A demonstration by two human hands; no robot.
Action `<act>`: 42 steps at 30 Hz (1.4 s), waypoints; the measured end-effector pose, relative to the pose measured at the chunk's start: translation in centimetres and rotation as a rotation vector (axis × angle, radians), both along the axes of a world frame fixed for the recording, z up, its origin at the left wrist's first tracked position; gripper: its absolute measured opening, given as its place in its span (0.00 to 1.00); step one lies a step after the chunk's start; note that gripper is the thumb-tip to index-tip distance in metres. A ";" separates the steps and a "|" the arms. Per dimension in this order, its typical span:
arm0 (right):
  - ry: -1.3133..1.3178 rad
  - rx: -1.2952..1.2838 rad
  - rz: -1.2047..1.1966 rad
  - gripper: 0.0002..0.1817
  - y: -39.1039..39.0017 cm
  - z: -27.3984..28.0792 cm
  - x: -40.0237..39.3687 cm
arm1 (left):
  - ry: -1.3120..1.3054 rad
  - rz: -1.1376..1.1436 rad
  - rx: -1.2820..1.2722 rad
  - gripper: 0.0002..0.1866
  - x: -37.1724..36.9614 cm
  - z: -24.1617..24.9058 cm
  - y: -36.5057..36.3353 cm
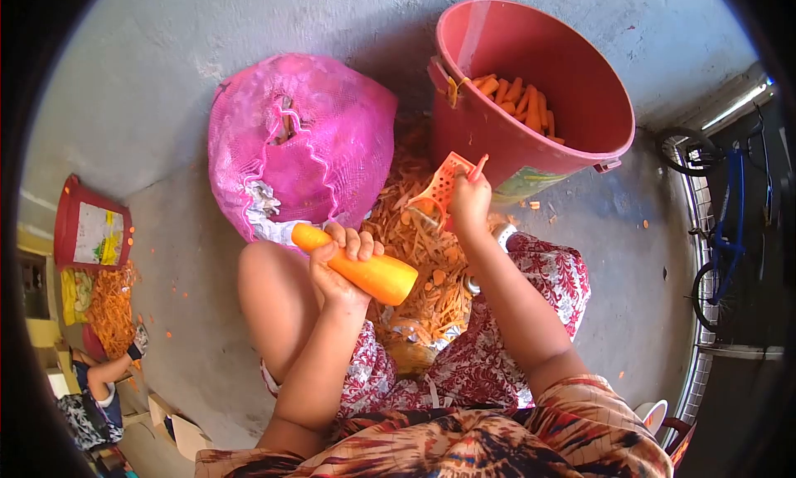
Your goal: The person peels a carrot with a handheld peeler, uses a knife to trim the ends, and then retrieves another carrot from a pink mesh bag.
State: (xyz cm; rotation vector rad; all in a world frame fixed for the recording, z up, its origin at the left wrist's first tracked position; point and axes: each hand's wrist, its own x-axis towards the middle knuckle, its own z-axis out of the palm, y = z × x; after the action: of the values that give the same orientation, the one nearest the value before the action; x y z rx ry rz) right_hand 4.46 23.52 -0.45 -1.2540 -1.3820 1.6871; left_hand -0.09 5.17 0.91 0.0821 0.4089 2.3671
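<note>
My left hand (342,266) is wrapped round a thick peeled carrot (384,280), its smooth orange surface showing at both ends. In my right hand (469,203) is an orange peeler (444,182) with a perforated body, held up and apart from the carrot. Below and between my hands lies a heap of carrot peelings (427,266) on the floor. A large red bucket (514,159) stands beyond my right hand, with several peeled carrots (521,103) inside. Beyond my left hand bulges a pink mesh sack (332,146), and its contents are mostly hidden.
At the far left, another red bucket (69,221) stands beside a second heap of peelings (112,300), with a person's leg (112,370) near it. An open cardboard box (178,428) lies at lower left. A blue bicycle (730,229) is at the right. A wall (166,72) rises behind.
</note>
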 end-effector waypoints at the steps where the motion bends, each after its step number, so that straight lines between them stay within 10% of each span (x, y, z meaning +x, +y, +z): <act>1: -0.019 0.071 0.031 0.06 -0.2 0.8 0.0 | 0.007 0.029 -0.043 0.07 -0.2 0.0 0.1; 26: -0.063 0.608 0.105 0.11 -5.9 0.5 0.1 | -0.250 0.253 -0.232 0.06 -1.0 -4.6 0.3; 42: 0.325 -0.061 0.054 0.08 -2.1 1.6 0.7 | -0.287 -0.006 -0.389 0.28 -1.1 -3.8 -0.2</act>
State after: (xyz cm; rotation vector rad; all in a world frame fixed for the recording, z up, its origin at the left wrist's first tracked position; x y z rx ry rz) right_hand 5.16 21.38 1.12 -0.9286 -1.1854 1.8852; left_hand -1.20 4.96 -2.87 -0.4306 0.7136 2.2068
